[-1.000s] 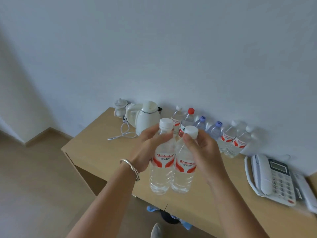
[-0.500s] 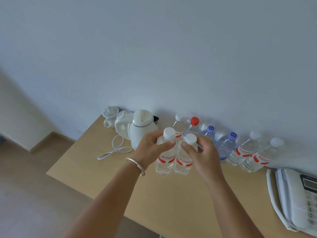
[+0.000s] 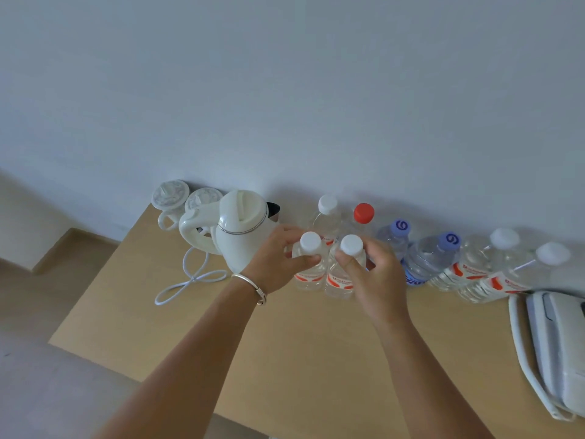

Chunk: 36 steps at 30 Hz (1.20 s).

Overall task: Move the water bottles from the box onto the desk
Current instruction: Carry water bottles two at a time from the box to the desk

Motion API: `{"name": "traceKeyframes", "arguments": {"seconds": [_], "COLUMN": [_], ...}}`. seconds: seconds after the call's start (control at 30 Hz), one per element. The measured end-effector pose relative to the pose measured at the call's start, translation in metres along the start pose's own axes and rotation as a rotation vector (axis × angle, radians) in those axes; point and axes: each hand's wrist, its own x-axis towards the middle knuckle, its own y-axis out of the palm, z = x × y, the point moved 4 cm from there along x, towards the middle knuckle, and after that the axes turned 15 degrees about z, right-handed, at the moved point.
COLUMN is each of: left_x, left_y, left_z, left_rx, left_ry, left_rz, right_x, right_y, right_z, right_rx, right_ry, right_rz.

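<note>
Two clear water bottles with white caps and red labels stand upright side by side on the wooden desk [image 3: 285, 343]. My left hand [image 3: 275, 261] grips the neck of the left bottle [image 3: 308, 277]. My right hand [image 3: 376, 277] grips the neck of the right bottle [image 3: 340, 285]. Behind them, along the wall, stands a row of several more bottles: a white-capped one [image 3: 327, 217], a red-capped one [image 3: 363, 217], two with blue caps [image 3: 433, 258] and two more with red labels [image 3: 493, 274]. The box is out of view.
A white electric kettle [image 3: 240, 229] with its looped cord [image 3: 190, 280] stands just left of my left hand. Two lidded white cups [image 3: 171, 198] sit at the desk's far left corner. A white telephone [image 3: 557, 350] lies at the right edge.
Both hands carried the two bottles forward and down from above the desk's front to a spot in front of the row. The view came closer to the desk.
</note>
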Motion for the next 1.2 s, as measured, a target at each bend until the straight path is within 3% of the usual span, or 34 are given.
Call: {"name": "traceKeyframes", "arguments": {"seconds": [0.43, 0.73, 1.07, 1.2], "left_x": [0.024, 0.017, -0.015, -0.037], "left_y": [0.007, 0.007, -0.005, -0.008], "left_z": [0.007, 0.012, -0.033, -0.067], "left_rx": [-0.041, -0.116, 0.209, 0.605], "left_ry": [0.070, 0.030, 0.139, 0.022], "left_rz": [0.032, 0.017, -0.047, -0.115], "right_x": [0.006, -0.001, -0.021, -0.039], "right_y": [0.000, 0.005, -0.014, -0.024], "right_z": [-0.008, 0.000, 0.035, 0.055], "right_rx": [-0.001, -0.048, -0.096, -0.267], "right_ry": [0.065, 0.109, 0.155, 0.123], "right_rz": [-0.078, -0.096, -0.109, -0.194]}}
